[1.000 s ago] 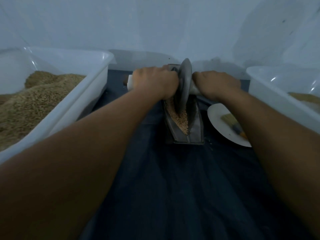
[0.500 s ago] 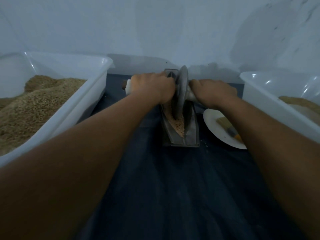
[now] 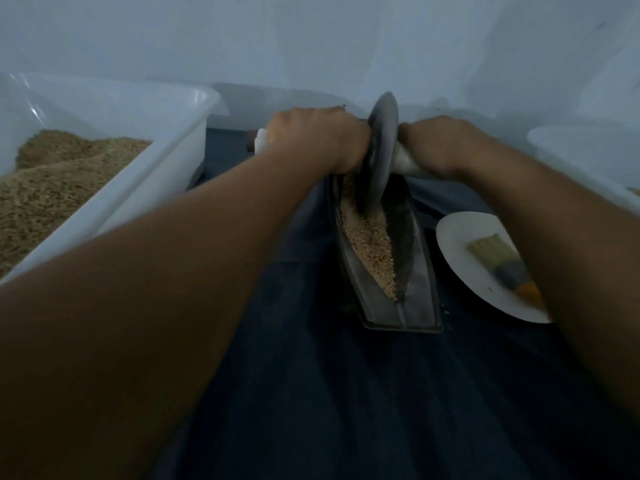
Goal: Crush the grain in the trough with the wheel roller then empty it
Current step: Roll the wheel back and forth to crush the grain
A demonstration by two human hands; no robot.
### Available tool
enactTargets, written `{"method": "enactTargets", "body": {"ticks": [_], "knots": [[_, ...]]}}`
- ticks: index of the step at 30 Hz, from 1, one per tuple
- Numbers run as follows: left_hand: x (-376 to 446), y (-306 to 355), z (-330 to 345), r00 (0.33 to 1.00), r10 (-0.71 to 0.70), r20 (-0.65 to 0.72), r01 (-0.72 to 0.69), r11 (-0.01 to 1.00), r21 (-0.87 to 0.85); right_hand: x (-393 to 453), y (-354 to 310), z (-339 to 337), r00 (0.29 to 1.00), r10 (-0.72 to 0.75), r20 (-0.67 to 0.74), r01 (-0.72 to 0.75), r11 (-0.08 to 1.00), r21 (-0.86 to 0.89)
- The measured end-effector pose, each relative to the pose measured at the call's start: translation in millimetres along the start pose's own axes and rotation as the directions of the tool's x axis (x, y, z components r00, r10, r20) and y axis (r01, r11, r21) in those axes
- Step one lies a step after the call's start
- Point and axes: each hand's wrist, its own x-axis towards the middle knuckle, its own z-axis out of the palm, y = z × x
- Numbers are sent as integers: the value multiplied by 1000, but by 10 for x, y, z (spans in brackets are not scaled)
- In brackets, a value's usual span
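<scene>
Since a moment ago the wheel roller (image 3: 380,150) has shifted little, standing upright between both fists at the trough's (image 3: 384,289) far end. Left hand (image 3: 317,140) curls round its white handle; right hand (image 3: 436,145) grips the other end. Grain (image 3: 370,244) lies in the trough, nearer than the hands.

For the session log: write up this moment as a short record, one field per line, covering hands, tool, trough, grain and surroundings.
left hand: grips the roller's white handle
right hand: grips the opposite handle
wheel roller: upright on edge, in the trough's far end
trough: dark, narrow, lengthwise on the blue cloth
grain: lies along the trough's left inner slope
left bin: white, holds a heap of grain
right bin: white, contents mostly out of view
plate: white, right of the trough, carries a brush
</scene>
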Motion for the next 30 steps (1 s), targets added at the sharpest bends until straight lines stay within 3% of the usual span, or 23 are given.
{"method": "enactTargets", "body": {"ticks": [9, 16, 19, 23, 30], "knots": [[212, 24, -37, 995, 27, 100, -32, 998, 50, 194, 62, -20, 997, -71, -41, 70, 997, -18], [188, 23, -10, 999, -38, 36, 37, 999, 19, 219, 26, -76, 993, -113, -46, 109, 990, -90], [140, 103, -27, 997, -76, -10, 77, 995, 59, 117, 58, -28, 994, -94, -54, 93, 995, -20], [62, 192, -47, 1000, -5, -21, 9, 988, 151, -44, 103, 97, 981, -149, -123, 151, 989, 6], [-208, 170, -11, 996, 38, -79, -27, 990, 140, -254, 2, 26, 990, -115, -85, 115, 993, 4]]}}
